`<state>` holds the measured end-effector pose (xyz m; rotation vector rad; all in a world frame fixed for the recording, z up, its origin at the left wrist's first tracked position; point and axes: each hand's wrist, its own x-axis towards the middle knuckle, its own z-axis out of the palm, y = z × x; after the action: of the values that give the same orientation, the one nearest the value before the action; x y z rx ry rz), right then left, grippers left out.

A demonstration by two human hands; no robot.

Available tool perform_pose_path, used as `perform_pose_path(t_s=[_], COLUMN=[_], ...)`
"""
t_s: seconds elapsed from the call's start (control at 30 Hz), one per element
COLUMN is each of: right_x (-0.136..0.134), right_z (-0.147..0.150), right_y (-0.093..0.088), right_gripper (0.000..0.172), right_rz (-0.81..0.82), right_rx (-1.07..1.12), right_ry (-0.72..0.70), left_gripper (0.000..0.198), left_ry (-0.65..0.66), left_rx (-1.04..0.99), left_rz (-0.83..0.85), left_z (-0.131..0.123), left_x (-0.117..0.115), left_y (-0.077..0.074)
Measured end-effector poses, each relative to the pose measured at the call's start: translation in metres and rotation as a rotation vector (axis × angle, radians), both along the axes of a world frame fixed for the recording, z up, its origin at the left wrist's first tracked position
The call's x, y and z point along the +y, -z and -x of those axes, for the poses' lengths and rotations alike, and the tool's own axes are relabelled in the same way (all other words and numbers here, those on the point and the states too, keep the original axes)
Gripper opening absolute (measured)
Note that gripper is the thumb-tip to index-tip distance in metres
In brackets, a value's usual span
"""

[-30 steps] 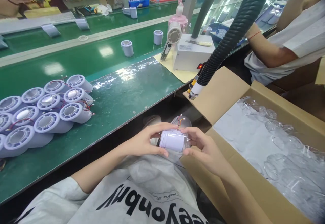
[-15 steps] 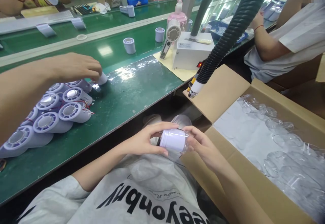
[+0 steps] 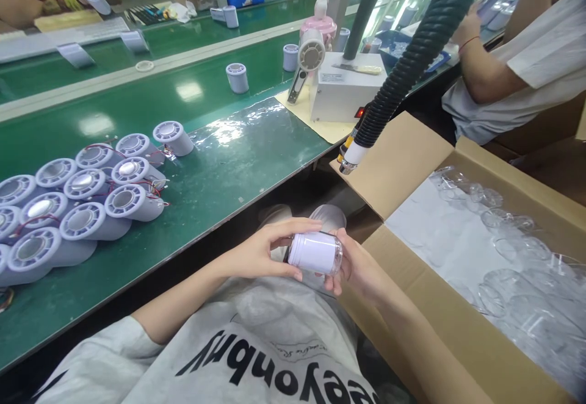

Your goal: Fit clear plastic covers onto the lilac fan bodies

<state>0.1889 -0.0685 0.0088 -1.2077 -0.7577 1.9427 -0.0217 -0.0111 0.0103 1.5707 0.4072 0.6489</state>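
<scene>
Above my lap, my left hand grips a white cylindrical housing, thumb along its lower side and fingers over the top. A clear plastic cup shows at the housing's right end. My right hand is closed around that end, its palm against the cup and its fingertips curled beneath. The far left end of the housing is dark and partly hidden by my left hand. On the bench to my left stand several similar white cylinders, with ringed tops and thin red wires.
To the right, an open cardboard box holds several clear plastic cups. A black corrugated hose hangs over the bench edge near a white control box and a handheld fan. Co-workers sit across the green belt and at right.
Another person's arm has withdrawn from the left, leaving a cylinder at the end of the back row. My right fingers have shifted beneath the cup end. A cylinder on the belt moved slightly right.
</scene>
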Motion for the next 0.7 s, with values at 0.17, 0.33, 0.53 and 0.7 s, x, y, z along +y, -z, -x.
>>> perform_pose_path(t_s=[0.17,0.33,0.53,0.7], right_x=[0.001,0.017,0.065,0.092], right_z=[0.000,-0.004,-0.022,-0.034], right_y=[0.001,0.010,0.037,0.044], right_gripper=[0.057,0.065,0.060,0.058], right_rz=[0.164,0.225,0.159,0.118], right_rx=[0.054,0.126,0.140,0.151], right_ry=[-0.039,0.077,0.330,0.381], left_gripper=[0.079,0.091,0.094,0.082], left_ry=[-0.008,0.023,0.077,0.121], left_rx=[-0.004,-0.022,0.045,0.080], left_rz=[0.123,0.309,0.362,0.294], left_z=[0.000,-0.014,-0.064,-0.088], left_x=[0.000,0.026,0.095,0.124], left_y=[0.001,0.012,0.026,0.019])
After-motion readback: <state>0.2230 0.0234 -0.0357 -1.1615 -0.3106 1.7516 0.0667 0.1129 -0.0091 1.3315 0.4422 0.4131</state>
